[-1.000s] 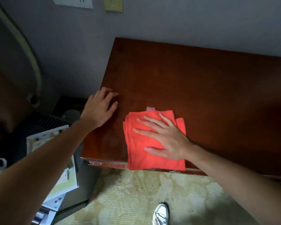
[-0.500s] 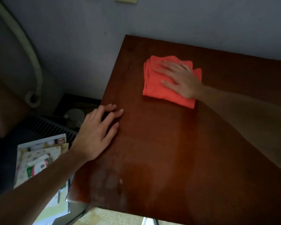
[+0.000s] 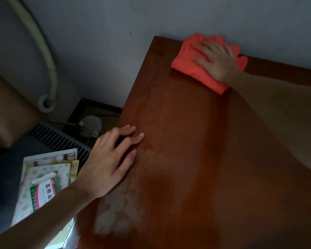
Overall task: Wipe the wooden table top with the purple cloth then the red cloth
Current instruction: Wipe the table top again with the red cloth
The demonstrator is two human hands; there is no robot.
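Observation:
The folded red cloth (image 3: 188,66) lies at the far left corner of the dark wooden table top (image 3: 196,150), against the wall. My right hand (image 3: 216,59) presses flat on the cloth, fingers spread. My left hand (image 3: 109,162) rests flat on the table's left edge, fingers apart, holding nothing. No purple cloth is in view.
A grey wall (image 3: 106,42) runs behind the table. A pale hose (image 3: 43,51) hangs down the wall at left. Below the left edge sit a black vented unit (image 3: 56,139), a stack of printed papers and a box (image 3: 43,186), and a pale round object (image 3: 91,125).
My right hand has slid the red cloth from the near edge up to the far left corner by the wall. My left hand has stayed on the left edge.

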